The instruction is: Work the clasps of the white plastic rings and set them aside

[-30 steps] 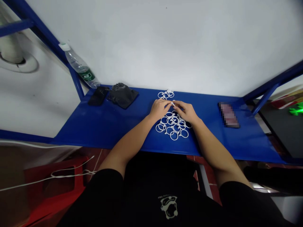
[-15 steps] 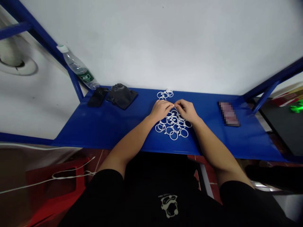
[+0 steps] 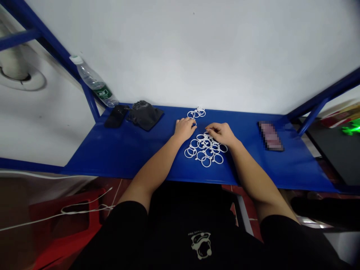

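White plastic curtain rings (image 3: 206, 161), each with a small eyelet, lie in a loose, overlapping pile on the blue tabletop (image 3: 146, 153). A smaller group of white rings (image 3: 191, 114) lies behind, close to the wall. My left hand (image 3: 184, 128) is left of the pile, with its fingers and thumb closed on a white ring just in front of that rear group. Over the pile's far right edge, my right hand (image 3: 222, 133) has thumb and forefinger pinched together. Whatever is in that pinch is too small to make out.
At the back left stand a plastic bottle (image 3: 94, 83), a dark flat case (image 3: 116, 116) and a grey drawstring pouch (image 3: 146, 114). A phone (image 3: 270, 135) lies on the right. Blue frame bars (image 3: 315, 112) flank the table. A red stool (image 3: 94, 212) is below left.
My hands have parted from where their fingertips met above the pile. The left hand moved left to the ring before the rear group; the right dropped slightly toward the pile.
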A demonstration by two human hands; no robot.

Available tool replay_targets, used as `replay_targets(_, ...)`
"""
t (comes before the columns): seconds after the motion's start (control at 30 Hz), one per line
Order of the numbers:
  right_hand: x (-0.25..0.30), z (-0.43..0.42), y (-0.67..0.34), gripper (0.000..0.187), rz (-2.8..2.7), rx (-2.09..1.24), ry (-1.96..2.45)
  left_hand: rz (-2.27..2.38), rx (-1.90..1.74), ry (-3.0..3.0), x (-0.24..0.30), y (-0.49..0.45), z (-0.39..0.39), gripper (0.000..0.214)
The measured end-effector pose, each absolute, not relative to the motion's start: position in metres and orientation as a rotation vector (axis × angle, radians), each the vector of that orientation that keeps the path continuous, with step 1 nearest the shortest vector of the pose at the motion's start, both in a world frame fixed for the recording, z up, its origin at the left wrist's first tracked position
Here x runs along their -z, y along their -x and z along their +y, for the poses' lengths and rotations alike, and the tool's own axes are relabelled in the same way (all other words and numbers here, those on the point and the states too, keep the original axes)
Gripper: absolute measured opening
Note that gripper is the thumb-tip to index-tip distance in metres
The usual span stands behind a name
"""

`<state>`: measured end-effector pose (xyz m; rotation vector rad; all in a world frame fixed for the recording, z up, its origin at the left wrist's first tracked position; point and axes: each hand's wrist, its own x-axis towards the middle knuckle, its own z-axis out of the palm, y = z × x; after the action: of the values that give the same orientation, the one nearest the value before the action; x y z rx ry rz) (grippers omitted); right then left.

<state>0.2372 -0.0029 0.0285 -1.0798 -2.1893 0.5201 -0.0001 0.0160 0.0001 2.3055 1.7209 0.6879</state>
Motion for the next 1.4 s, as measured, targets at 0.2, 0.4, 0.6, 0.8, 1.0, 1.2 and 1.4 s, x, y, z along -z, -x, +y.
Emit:
replay_targets(0.2, -0.031, -0.005, -0.239, 0.023, -2.216, -0.625, 1.033, 1.664, -0.815, -2.299, 0.000, 0.000, 0.018, 0.014)
replay_targets(0.4, -0.031, -0.001, -0.243, 0.020, -2.135, -0.543, 1.063, 1.260, -1.246, -2.336, 0.004, -0.005, 0.018, 0.007)
replay_targets(0.6, -0.024, 0.003, -0.243, 0.022, -1.971, -0.727, 1.133, 1.147, -1.351, -2.333, 0.004, -0.010, 0.010, 0.004)
replay_targets(0.8, -0.016, 0.007, -0.239, 0.042, -1.806, -0.656, 1.112, 1.035, -1.315, -2.359, -0.003, -0.012, 0.002, 0.011)
replay_targets(1.0, -0.020, 0.000, -0.235, 0.043, -1.930, -0.580, 1.075, 1.174, -1.158, -2.346, -0.011, -0.014, -0.002, 0.014)
replay_targets(1.2, -0.027, -0.006, -0.230, 0.042, -2.053, -0.472, 1.040, 1.212, -1.145, -2.320, -0.012, -0.014, -0.002, 0.011)
replay_targets(1.4, -0.023, -0.003, -0.231, 0.034, -2.093, -0.442, 1.043, 1.249, -1.045, -2.286, -0.014, -0.014, -0.005, 0.014)
